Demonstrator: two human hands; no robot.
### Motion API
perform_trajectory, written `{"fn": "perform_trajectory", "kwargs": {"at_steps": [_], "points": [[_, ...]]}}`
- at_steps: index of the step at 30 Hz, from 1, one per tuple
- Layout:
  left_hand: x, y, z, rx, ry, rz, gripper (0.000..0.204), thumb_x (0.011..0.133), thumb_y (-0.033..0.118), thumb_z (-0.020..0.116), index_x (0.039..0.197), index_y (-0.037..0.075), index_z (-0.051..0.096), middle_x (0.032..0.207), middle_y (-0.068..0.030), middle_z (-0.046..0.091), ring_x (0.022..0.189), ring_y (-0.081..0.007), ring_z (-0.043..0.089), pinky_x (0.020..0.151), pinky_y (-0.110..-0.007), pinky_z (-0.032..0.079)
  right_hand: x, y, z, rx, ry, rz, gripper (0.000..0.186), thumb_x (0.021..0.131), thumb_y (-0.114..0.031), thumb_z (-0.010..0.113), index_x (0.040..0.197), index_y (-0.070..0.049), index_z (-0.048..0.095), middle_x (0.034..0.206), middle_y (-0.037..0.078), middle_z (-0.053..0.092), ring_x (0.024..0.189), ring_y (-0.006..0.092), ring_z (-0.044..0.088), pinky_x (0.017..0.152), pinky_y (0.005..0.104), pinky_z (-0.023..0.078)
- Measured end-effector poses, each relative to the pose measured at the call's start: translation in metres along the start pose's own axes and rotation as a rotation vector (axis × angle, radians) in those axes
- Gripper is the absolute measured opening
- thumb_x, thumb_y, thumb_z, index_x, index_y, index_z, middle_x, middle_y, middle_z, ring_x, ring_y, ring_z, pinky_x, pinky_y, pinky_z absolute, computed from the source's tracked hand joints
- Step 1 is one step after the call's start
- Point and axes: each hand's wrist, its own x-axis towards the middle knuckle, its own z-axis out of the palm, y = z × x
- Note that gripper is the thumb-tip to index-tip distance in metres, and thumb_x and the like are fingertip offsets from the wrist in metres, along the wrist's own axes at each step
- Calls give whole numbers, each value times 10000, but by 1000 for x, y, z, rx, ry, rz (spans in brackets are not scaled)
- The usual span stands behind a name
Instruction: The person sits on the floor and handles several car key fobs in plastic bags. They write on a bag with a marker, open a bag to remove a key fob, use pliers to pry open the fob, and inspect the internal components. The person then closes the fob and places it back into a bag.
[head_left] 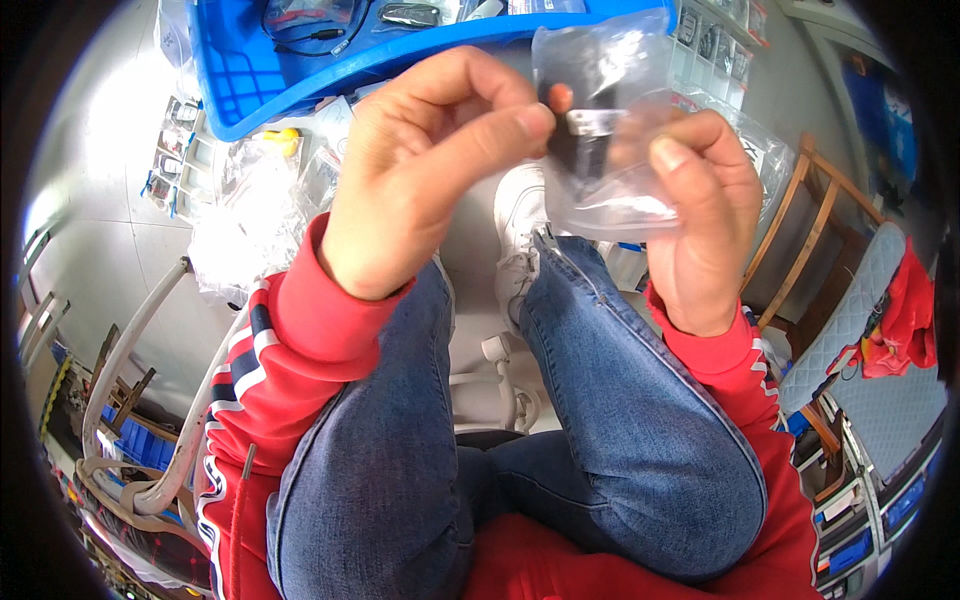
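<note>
A clear plastic bag (625, 60) is held up in front of my knees, just short of the blue tray. Through its film shows a dark item (590, 155) with a small white label; its exact kind is blurred. My left hand (405, 175) pinches the bag's left edge between thumb and forefinger, and a fingertip shows through the film. On the opposite side, my right hand (705, 200) grips the lower right edge, thumb in front and fingers partly hidden behind the plastic.
Beyond the hands stands a blue tray (235, 75) with cables and small packaged items. A heap of clear bags (250, 215) lies at the left, near a white curved chair arm (190, 400). At the right are a wooden frame (800, 235) and a pale blue quilted pad (850, 320).
</note>
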Motion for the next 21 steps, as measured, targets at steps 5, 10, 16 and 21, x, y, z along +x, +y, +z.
{"fn": "perform_trajectory", "kwargs": {"at_steps": [5, 10, 16, 21], "points": [[3, -3, -10, -129, -20, -26, 56, 836, 87, 514, 858, 36, 503, 896, -90, 555, 855, -175, 573, 800, -287, 476, 3, -6, -6, 128, 15, 30, 131, 829, -79, 529, 908, 25, 529, 944, 168, 607, 822, 171, 617, 753, 299, 512], [2, -2, -6, 142, 49, 171, 96, 811, 7, 542, 907, 1, 542, 918, -86, 567, 852, -160, 564, 786, -265, 448, 2, -7, -5, 178, 42, 94, 135, 824, -72, 517, 916, 26, 527, 935, 162, 609, 809, 179, 619, 750, 301, 513], [0, -1, -9, 444, 179, 191, 90, 798, 17, 607, 876, -24, 624, 870, -52, 594, 755, -97, 556, 698, -238, 443, 5, -6, -7, 254, 93, 213, 147, 829, -85, 505, 927, 21, 530, 924, 147, 616, 804, 176, 613, 738, 300, 506], [-5, -2, -18, 772, 54, 35, 61, 771, 48, 635, 791, -9, 647, 795, -100, 566, 704, -159, 561, 648, -263, 428, 7, -3, -10, 280, 127, 254, 147, 829, -97, 516, 928, 10, 539, 932, 134, 619, 824, 170, 607, 750, 301, 499]]}}
